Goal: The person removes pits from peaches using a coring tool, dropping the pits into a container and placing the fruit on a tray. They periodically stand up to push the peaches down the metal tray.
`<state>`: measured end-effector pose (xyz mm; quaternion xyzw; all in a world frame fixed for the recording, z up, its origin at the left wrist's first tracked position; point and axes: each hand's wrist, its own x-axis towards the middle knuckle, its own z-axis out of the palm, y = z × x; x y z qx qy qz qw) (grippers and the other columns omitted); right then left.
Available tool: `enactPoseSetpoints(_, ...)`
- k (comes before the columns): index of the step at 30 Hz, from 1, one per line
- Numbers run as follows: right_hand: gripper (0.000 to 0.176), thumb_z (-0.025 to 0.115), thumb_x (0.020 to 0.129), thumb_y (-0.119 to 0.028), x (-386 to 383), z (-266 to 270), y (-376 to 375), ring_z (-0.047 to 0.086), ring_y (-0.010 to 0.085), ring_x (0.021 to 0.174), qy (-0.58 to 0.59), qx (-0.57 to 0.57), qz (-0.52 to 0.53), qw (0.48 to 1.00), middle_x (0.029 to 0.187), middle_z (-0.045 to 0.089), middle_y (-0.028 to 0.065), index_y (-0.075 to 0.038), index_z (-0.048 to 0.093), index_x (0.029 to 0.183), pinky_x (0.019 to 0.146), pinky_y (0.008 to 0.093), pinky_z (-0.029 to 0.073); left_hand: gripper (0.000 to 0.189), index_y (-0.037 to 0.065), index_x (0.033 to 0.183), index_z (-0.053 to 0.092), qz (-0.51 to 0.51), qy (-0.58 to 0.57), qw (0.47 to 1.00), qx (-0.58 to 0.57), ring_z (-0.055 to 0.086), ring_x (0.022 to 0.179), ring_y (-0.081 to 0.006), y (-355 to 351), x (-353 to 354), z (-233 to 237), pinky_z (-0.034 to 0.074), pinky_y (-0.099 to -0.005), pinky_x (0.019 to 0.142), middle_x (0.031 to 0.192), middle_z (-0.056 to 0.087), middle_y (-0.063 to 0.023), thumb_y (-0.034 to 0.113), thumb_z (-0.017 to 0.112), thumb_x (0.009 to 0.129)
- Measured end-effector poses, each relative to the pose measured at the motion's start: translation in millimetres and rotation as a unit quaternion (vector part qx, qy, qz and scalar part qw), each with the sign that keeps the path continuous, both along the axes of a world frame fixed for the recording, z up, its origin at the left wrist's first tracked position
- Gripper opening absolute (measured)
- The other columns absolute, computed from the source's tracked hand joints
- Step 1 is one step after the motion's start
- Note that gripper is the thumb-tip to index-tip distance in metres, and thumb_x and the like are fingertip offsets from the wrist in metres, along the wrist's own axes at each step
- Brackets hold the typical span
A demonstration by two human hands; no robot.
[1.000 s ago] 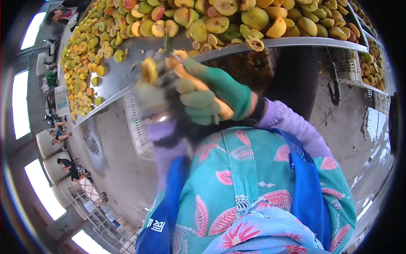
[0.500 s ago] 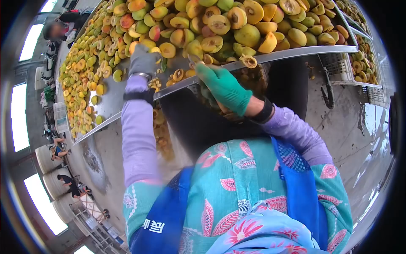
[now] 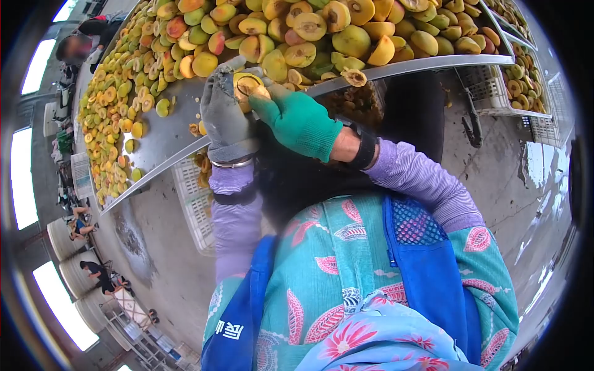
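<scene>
My left hand (image 3: 230, 111), in a grey glove, is closed around a yellow peach half (image 3: 249, 86) with its cut face turned up. My right hand (image 3: 303, 123), in a green glove, is closed right beside it, its thumb and fingertips against the fruit. A thin curved edge, seemingly a small pitting tool (image 3: 250, 78), shows at the cut face; its handle is hidden in the green glove. Both hands meet just over the front rim of a metal table (image 3: 176, 120). Heaped peach halves (image 3: 309, 28), yellow-green with some red, lie beyond them.
Below the rim stands a white crate (image 3: 193, 198), with fruit scraps (image 3: 356, 105) in another container under the table. Crates of peach halves (image 3: 523, 86) stand at the right. People (image 3: 99, 275) sit far left, and the concrete floor (image 3: 167, 247) has wet patches.
My left hand has come back from the heap towards me and now holds a peach half. My right hand has moved left to meet it at the fruit.
</scene>
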<state>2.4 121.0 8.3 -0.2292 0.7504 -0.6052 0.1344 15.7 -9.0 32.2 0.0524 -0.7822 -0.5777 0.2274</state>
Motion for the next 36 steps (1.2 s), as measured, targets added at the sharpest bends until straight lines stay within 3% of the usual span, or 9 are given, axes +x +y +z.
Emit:
enactPoseSetpoints(10, 0.048, 0.045, 0.096, -0.044, -2, 7, 6, 0.061, 0.0452, 0.082, -0.009, 0.027, -0.008, 1.000, 0.085, 0.062, 0.0280, 0.003, 0.055, 0.100, 0.072, 0.0518, 0.047, 0.029, -0.004, 0.099, 0.063, 0.071, 0.043, 0.969, 0.234, 0.064, 0.076, -0.0207, 21, -17, -2, 0.054, -0.0306, 0.069, 0.089, 0.066, -0.0144, 0.019, 0.046, 0.098)
enactPoseSetpoints(14, 0.042, 0.048, 0.095, -0.038, -4, -2, 0, 0.061, 0.0452, 0.073, -0.062, -0.050, -0.026, 0.996, 0.080, 0.062, 0.0257, 0.003, 0.055, 0.101, 0.065, 0.0521, 0.048, 0.028, -0.004, 0.103, 0.063, 0.125, 0.023, 0.992, 0.027, 0.063, 0.084, -0.0203, 25, -20, -3, 0.052, -0.0315, 0.077, 0.093, 0.066, -0.0122, 0.019, 0.048, 0.098)
enactPoseSetpoints(17, 0.013, 0.060, 0.072, -0.015, 0, -40, -4, 0.049, 0.0305, 0.052, 0.411, 0.006, -0.007, 0.912, 0.063, 0.052, 0.0127, -0.004, 0.061, 0.080, 0.046, 0.0422, 0.038, 0.026, -0.001, 0.109, 0.062, 0.122, 0.008, 0.957, -0.262, 0.061, 0.094, -0.0222, -9, -3, -34, 0.050, -0.0334, 0.084, 0.101, 0.064, -0.0122, 0.018, 0.051, 0.094)
enactPoseSetpoints(20, 0.012, 0.056, 0.079, -0.009, 2, -51, -8, 0.051, 0.0319, 0.052, 0.392, -0.028, -0.056, 0.918, 0.062, 0.053, 0.0161, -0.003, 0.058, 0.089, 0.046, 0.0455, 0.039, 0.027, 0.004, 0.113, 0.060, 0.159, 0.075, 0.874, -0.453, 0.058, 0.101, -0.0258, -100, -52, -201, 0.048, -0.0363, 0.089, 0.106, 0.062, -0.0135, 0.017, 0.054, 0.090)
enactPoseSetpoints(22, 0.021, 0.048, 0.094, -0.023, -1, -55, -12, 0.053, 0.0277, 0.052, 0.322, -0.080, -0.107, 0.937, 0.062, 0.054, 0.0132, -0.003, 0.054, 0.092, 0.050, 0.0400, 0.043, 0.019, 0.005, 0.100, 0.064, 0.031, 0.034, 0.898, -0.439, 0.060, 0.084, -0.0230, -36, -44, -80, 0.048, -0.0357, 0.075, 0.092, 0.065, -0.0091, 0.016, 0.056, 0.087)
enactPoseSetpoints(24, 0.039, 0.044, 0.098, -0.041, -1, -4, 9, 0.053, 0.0185, 0.054, -0.269, -0.158, 0.027, 0.950, 0.063, 0.052, 0.0059, -0.005, 0.053, 0.090, 0.051, 0.0351, 0.044, 0.016, 0.005, 0.093, 0.067, -0.035, -0.053, 0.945, -0.319, 0.060, 0.072, -0.0197, 6, -41, -3, 0.048, -0.0342, 0.067, 0.083, 0.067, -0.0068, 0.015, 0.056, 0.087)
enactPoseSetpoints(30, 0.046, 0.039, 0.097, -0.053, -8, 15, 21, 0.042, 0.0095, 0.045, -0.356, -0.210, 0.048, 0.909, 0.061, 0.047, -0.0015, -0.012, 0.053, 0.081, 0.037, 0.0261, 0.034, 0.026, -0.003, 0.088, 0.066, -0.122, -0.116, 0.965, 0.202, 0.057, 0.061, -0.0125, 25, -45, 20, 0.043, -0.0245, 0.056, 0.070, 0.066, -0.0061, 0.020, 0.053, 0.091)
enactPoseSetpoints(33, 0.037, 0.044, 0.096, -0.049, -3, -12, 13, 0.035, 0.0085, 0.040, -0.504, -0.249, 0.119, 0.818, 0.056, 0.042, -0.0032, -0.018, 0.048, 0.078, 0.034, 0.0254, 0.026, 0.021, -0.003, 0.087, 0.065, -0.195, -0.120, 0.959, -0.169, 0.061, 0.063, -0.0139, 4, -48, 3, 0.049, -0.0259, 0.060, 0.075, 0.069, -0.0096, 0.015, 0.055, 0.091)
enactPoseSetpoints(36, 0.046, 0.036, 0.096, -0.057, 4, 14, 13, 0.037, 0.0141, 0.034, -0.644, -0.387, 0.145, 0.644, 0.050, 0.042, -0.0002, -0.016, 0.047, 0.081, 0.032, 0.0268, 0.030, 0.020, -0.002, 0.087, 0.065, -0.251, -0.095, 0.937, -0.226, 0.061, 0.063, -0.0123, 2, -54, 16, 0.049, -0.0266, 0.060, 0.074, 0.069, -0.0101, 0.011, 0.051, 0.091)
